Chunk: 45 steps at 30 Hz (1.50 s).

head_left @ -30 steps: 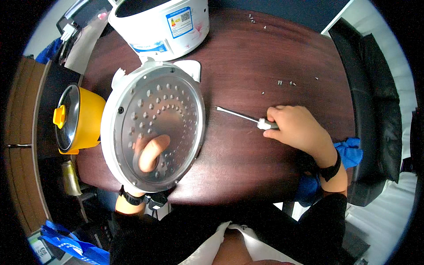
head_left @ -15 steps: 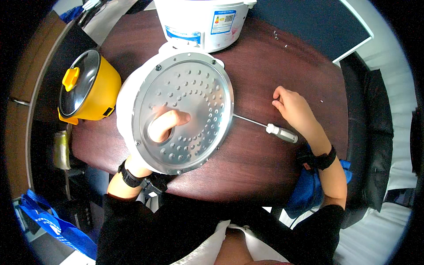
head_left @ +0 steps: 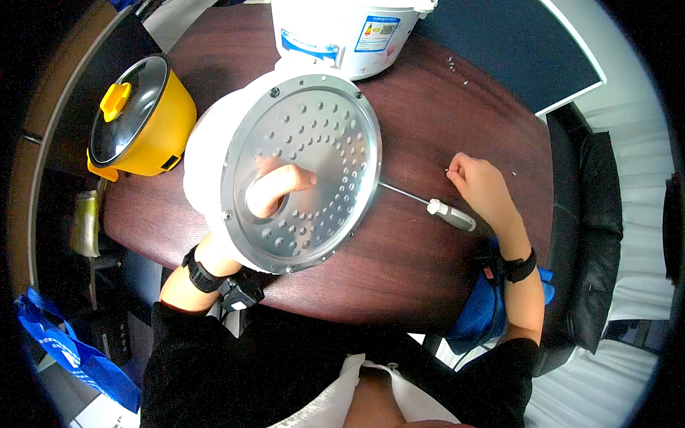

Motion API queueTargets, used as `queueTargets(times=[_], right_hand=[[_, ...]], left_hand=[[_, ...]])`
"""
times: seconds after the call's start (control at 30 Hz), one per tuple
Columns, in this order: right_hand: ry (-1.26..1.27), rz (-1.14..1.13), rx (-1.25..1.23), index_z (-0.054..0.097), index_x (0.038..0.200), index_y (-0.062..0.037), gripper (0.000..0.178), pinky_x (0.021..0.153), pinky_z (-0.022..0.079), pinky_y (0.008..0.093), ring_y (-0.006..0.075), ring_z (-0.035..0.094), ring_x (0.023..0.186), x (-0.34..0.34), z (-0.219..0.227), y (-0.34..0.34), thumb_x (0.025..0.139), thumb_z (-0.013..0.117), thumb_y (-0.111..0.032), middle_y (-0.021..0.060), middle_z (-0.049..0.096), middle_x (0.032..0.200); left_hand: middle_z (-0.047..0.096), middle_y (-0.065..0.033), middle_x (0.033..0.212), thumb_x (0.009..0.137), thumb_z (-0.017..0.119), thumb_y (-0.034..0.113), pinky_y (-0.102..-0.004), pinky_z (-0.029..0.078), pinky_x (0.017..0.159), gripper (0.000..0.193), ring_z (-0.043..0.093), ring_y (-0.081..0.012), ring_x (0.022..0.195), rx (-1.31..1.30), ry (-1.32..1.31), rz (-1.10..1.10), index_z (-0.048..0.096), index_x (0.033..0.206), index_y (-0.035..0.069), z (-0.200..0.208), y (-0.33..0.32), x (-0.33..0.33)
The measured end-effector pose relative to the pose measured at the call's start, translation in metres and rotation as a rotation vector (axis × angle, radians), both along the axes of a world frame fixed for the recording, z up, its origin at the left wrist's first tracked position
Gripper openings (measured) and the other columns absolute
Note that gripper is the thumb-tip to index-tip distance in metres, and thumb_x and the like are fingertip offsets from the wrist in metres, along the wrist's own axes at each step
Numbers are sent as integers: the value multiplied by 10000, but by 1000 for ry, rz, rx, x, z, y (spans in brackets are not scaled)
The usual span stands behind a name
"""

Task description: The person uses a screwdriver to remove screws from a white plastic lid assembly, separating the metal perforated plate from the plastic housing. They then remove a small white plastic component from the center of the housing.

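head | left hand gripping round dimpled metal lid | right hand curled, pinch unclear

- Short black sleeves owned the lower left and lower right!
- A white collar gaped, bottom centre!
- Lower left, a black wristband carried a black module, pale-patched!
- Another black strap ringed the right wrist!

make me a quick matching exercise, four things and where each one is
1. yellow pot
2. screwdriver
3. left hand
4. white cooker body

A. holding the metal-faced lid
B. at the far side, with a blue-edged label
C. at the left side of the table
D. lying near the right hand

Pairs: 1-C, 2-D, 3-A, 4-B
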State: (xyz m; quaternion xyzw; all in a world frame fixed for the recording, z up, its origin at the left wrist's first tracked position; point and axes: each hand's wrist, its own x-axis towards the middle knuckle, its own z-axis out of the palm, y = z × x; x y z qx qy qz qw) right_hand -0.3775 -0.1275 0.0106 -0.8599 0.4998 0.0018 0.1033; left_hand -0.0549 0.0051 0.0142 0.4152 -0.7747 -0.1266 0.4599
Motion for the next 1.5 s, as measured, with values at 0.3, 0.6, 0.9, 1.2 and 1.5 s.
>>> queueTargets(times=[0.3,0.6,0.9,1.2,1.5], right_hand=[[-2,26,-70,551,832,-67,197,618,490,437,344,620,718,2,6,20,827,595,-259,140,619,712],[77,97,-111,554,814,-47,257,596,486,456,356,619,699,-3,-14,-13,851,581,-300,159,626,733],[-649,7,465,566,793,12,119,543,452,262,70,549,601,41,31,36,837,604,-92,48,584,642],[-710,-14,564,597,903,19,165,552,475,299,176,602,583,80,23,36,906,495,-110,102,615,688],[-599,154,190,601,823,5,60,566,466,343,303,604,638,85,6,27,781,590,-36,168,602,735]], left_hand=[[597,-101,856,625,713,106,-326,445,636,402,586,-228,734,38,37,-11,536,984,71,1,-2,-5],[611,-111,873,659,666,103,-316,460,656,361,595,-216,743,140,143,-13,543,994,44,6,-2,-6],[625,-121,890,694,619,100,-307,475,676,328,604,-205,752,235,225,-1,549,1003,17,7,0,-8],[639,-131,907,728,572,97,-298,491,697,304,613,-193,761,517,406,8,556,1013,-9,3,-1,-8],[665,-111,858,781,527,90,-246,487,660,252,610,-130,744,893,946,-8,612,980,-40,12,-3,-12]])
